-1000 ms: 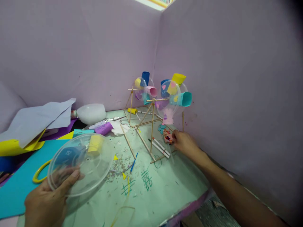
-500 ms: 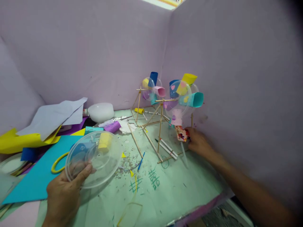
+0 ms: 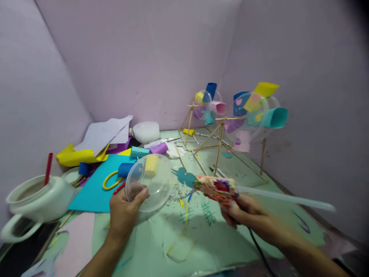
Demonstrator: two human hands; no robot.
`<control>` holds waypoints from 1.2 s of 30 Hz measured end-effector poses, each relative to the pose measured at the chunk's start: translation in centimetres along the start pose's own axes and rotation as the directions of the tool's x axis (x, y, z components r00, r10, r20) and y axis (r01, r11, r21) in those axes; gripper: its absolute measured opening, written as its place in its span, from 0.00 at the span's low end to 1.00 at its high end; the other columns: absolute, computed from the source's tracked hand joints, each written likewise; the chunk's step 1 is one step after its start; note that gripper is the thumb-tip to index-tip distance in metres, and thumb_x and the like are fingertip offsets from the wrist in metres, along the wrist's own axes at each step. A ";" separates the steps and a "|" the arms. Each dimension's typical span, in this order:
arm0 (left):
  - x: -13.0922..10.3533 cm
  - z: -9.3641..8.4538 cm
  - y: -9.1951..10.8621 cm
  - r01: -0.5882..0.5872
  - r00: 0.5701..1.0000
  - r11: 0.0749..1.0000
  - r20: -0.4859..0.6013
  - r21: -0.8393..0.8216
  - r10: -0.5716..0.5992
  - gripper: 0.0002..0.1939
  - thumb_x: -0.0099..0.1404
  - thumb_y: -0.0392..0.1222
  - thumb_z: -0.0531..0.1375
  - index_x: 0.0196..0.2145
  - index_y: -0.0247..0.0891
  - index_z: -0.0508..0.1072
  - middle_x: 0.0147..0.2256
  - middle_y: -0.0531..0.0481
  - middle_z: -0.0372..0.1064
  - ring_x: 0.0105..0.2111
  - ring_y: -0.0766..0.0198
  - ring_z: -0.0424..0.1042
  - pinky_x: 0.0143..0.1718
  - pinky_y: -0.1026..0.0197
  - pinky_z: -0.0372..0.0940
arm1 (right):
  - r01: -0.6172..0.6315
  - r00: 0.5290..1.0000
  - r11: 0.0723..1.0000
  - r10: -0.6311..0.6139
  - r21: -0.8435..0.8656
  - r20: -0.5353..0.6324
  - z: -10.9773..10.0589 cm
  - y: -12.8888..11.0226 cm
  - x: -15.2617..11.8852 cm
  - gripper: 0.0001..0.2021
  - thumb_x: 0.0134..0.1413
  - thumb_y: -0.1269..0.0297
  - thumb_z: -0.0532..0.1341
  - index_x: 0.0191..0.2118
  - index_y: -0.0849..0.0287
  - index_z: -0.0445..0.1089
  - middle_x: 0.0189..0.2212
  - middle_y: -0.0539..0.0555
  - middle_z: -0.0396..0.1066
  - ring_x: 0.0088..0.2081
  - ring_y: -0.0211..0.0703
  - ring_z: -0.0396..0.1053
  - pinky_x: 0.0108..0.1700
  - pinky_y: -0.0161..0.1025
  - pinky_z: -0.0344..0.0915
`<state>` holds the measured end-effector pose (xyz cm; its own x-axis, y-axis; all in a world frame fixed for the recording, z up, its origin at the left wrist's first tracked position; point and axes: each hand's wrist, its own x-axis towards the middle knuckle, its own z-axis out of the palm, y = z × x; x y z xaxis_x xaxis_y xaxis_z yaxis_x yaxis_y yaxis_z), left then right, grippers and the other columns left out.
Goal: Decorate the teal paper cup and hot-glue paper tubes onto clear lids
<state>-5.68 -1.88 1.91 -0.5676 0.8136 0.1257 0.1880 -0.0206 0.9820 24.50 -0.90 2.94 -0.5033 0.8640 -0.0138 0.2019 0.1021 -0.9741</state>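
My left hand [image 3: 128, 207] pinches the near left edge of a clear round plastic lid [image 3: 161, 188] and holds it tilted above the table. A yellow paper tube [image 3: 151, 165] shows through or at the lid's upper part. In my right hand [image 3: 245, 211] is a floral-patterned hot glue gun [image 3: 219, 188], its teal nozzle end pointing left toward the lid but apart from it. A long whitish glue stick [image 3: 288, 198] sticks out of its back, and a black cord hangs below.
Two stick-frame pinwheels with paper tubes [image 3: 278, 117] stand at the back right. Yellow-handled scissors [image 3: 109, 181], blue paper [image 3: 92, 192], paper rolls [image 3: 159, 148] and a white pot [image 3: 43, 200] lie left. Walls enclose the table's back and sides.
My right hand has lifted the glue gun from beside the front stick frame and brought it nearer the lid. The left hand still holds the lid. The view has turned left.
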 end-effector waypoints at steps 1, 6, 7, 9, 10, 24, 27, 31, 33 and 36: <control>0.1 0.0 0.0 0.005 1.000 1.000 0.000 -0.003 -0.005 0.10 0.39 0.44 0.67 0.21 0.38 0.76 0.18 0.49 0.73 0.21 0.58 0.73 0.26 0.58 0.68 | 0.016 0.997 0.997 -0.021 0.076 0.070 1.1 -0.2 1.4 0.20 0.54 0.44 0.57 0.27 0.59 0.67 0.22 0.51 0.64 0.23 0.37 0.60 0.27 0.37 0.58; 0.5 -0.1 0.1 0.030 0.999 0.999 -0.043 -0.018 -0.030 0.10 0.38 0.44 0.67 0.21 0.37 0.76 0.18 0.50 0.73 0.21 0.58 0.73 0.25 0.59 0.68 | 0.054 0.988 0.949 -0.095 0.311 0.121 4.5 0.0 6.3 0.21 0.50 0.46 0.61 0.40 0.60 0.66 0.19 0.46 0.60 0.20 0.34 0.55 0.23 0.33 0.52; 0.5 -0.1 0.1 0.047 0.998 0.999 -0.051 -0.016 -0.047 0.10 0.38 0.44 0.66 0.21 0.37 0.76 0.18 0.50 0.73 0.21 0.58 0.73 0.25 0.59 0.68 | 0.038 0.991 0.943 -0.077 0.331 0.107 4.6 0.2 6.6 0.21 0.50 0.47 0.61 0.41 0.61 0.66 0.18 0.45 0.59 0.19 0.34 0.53 0.22 0.33 0.50; 0.5 0.0 0.0 0.064 0.996 0.998 -0.067 0.001 -0.064 0.11 0.38 0.44 0.66 0.21 0.36 0.75 0.18 0.50 0.72 0.21 0.58 0.72 0.25 0.59 0.67 | -0.019 0.996 0.929 -0.015 0.370 0.090 4.7 0.7 6.6 0.20 0.50 0.48 0.60 0.40 0.60 0.67 0.16 0.45 0.59 0.17 0.33 0.52 0.20 0.33 0.48; 0.5 0.0 0.0 0.065 0.994 0.998 -0.084 0.009 -0.064 0.11 0.39 0.45 0.66 0.21 0.36 0.75 0.19 0.49 0.73 0.22 0.58 0.73 0.26 0.59 0.67 | -0.051 0.996 0.918 0.016 0.393 0.091 4.6 0.9 6.5 0.19 0.50 0.48 0.60 0.38 0.60 0.67 0.16 0.45 0.59 0.17 0.33 0.51 0.19 0.33 0.47; 1.6 -1.2 2.2 -0.039 0.969 0.896 -0.202 0.442 0.142 0.37 0.46 0.59 0.62 0.52 0.40 0.69 0.38 0.43 0.73 0.25 0.60 0.68 0.28 0.57 0.63 | -0.051 0.996 0.902 0.076 0.430 -0.042 4.5 0.6 4.7 0.22 0.45 0.53 0.66 0.45 0.61 0.69 0.14 0.43 0.56 0.16 0.32 0.48 0.19 0.33 0.46; 0.9 0.3 4.4 -0.031 0.997 0.994 0.074 0.103 0.023 0.30 0.44 0.56 0.64 0.43 0.36 0.75 0.27 0.50 0.70 0.18 0.70 0.58 0.21 0.63 0.58 | -0.062 0.997 0.903 0.075 0.426 -0.013 4.1 1.4 4.1 0.22 0.44 0.53 0.66 0.44 0.60 0.69 0.14 0.43 0.56 0.16 0.31 0.48 0.18 0.32 0.47; 0.6 2.8 5.6 0.173 0.928 0.984 0.329 0.042 -0.177 0.19 0.38 0.50 0.67 0.28 0.34 0.76 0.14 0.59 0.54 0.15 0.75 0.47 0.16 0.68 0.44 | -0.039 0.999 0.907 0.037 0.420 0.013 3.6 2.4 3.2 0.19 0.43 0.50 0.66 0.37 0.59 0.70 0.14 0.43 0.56 0.15 0.30 0.49 0.16 0.30 0.47; 0.6 3.9 5.6 0.173 0.913 0.983 0.362 0.066 -0.185 0.16 0.38 0.49 0.67 0.22 0.34 0.74 0.14 0.59 0.53 0.15 0.76 0.46 0.16 0.69 0.43 | -0.036 0.999 0.908 0.030 0.418 0.020 3.0 2.4 2.6 0.20 0.43 0.49 0.66 0.38 0.59 0.70 0.17 0.44 0.60 0.15 0.28 0.48 0.16 0.28 0.47; 0.3 5.3 5.5 0.072 0.925 0.991 0.363 0.113 -0.108 0.14 0.41 0.49 0.66 0.21 0.35 0.72 0.15 0.57 0.57 0.16 0.75 0.50 0.16 0.69 0.47 | -0.045 0.998 0.920 0.057 0.390 -0.018 1.6 2.2 0.7 0.23 0.42 0.47 0.66 0.40 0.60 0.71 0.24 0.48 0.68 0.16 0.28 0.52 0.17 0.28 0.52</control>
<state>-0.62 1.35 6.61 -0.2546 0.9662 -0.0413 0.2363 0.1035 0.9662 23.29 -0.85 0.47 -0.4754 0.8774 -0.0650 -0.1194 -0.1376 -0.9833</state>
